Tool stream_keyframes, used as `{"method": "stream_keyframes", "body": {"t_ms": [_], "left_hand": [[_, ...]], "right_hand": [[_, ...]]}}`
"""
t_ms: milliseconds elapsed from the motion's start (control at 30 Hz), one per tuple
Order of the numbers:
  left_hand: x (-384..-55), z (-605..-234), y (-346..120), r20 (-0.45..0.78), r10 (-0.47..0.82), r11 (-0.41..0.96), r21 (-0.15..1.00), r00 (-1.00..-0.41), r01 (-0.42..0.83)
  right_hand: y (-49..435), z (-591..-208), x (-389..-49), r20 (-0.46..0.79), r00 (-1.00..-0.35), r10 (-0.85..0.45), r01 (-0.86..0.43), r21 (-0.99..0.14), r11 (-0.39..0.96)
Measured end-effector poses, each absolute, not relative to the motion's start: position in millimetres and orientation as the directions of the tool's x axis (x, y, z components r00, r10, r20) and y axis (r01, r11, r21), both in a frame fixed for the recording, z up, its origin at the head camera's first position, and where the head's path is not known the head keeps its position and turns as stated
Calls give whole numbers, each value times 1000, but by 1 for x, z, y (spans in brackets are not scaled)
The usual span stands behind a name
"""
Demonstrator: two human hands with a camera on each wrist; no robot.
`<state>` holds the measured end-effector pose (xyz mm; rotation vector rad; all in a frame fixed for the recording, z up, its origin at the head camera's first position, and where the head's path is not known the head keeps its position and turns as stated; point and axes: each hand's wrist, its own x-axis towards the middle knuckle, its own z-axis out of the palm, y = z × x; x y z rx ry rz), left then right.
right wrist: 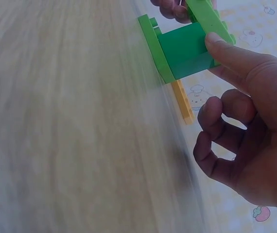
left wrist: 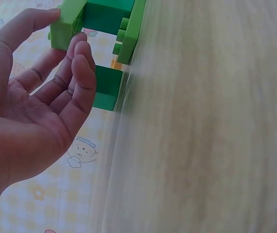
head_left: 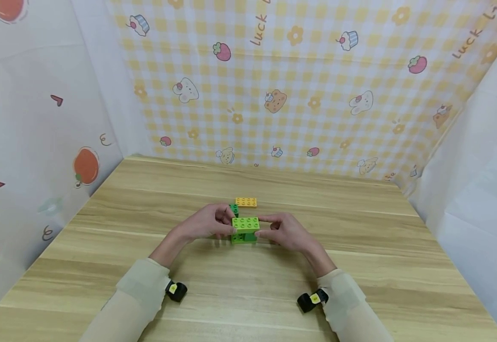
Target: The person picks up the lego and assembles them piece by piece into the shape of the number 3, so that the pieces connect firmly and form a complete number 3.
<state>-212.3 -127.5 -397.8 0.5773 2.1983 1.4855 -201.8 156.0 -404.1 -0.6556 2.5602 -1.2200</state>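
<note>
A light green building brick (head_left: 246, 224) with studs on top lies between my two hands. Its left end is pinched by my left hand (head_left: 207, 222), thumb in front and a finger behind. At the other end my right hand (head_left: 288, 232) pinches it between thumb and index finger, the other fingers curled loosely below. Under the right part of this brick stands a dark green brick (right wrist: 187, 51). That one sits on a second light green brick (right wrist: 155, 53), which lies on the table with bare studs showing at its left part.
Behind the stack, another dark green brick (head_left: 234, 208) stands near my left fingers. A yellow brick (head_left: 246, 203) lies farther back on the wooden table (head_left: 248, 294). A checked cloth (head_left: 274, 128) hangs along the table's back edge.
</note>
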Motion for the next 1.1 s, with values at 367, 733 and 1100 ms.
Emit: {"method": "stream_keyframes", "body": {"t_ms": [367,733,1100], "left_hand": [[-211,-395,-130,-109,568,334,937,-816,107],[-213,-395,-130,-129,565,354,930,-815,98],[-210,-393,-131,-130,582,363,925,-803,114]], "right_hand": [[155,-403,-202,-9,-876,-483,-304,-766,566],[155,-400,-200,-10,-874,-485,-304,-768,564],[155,-405,-200,-11,-876,-482,-306,-760,573]]}}
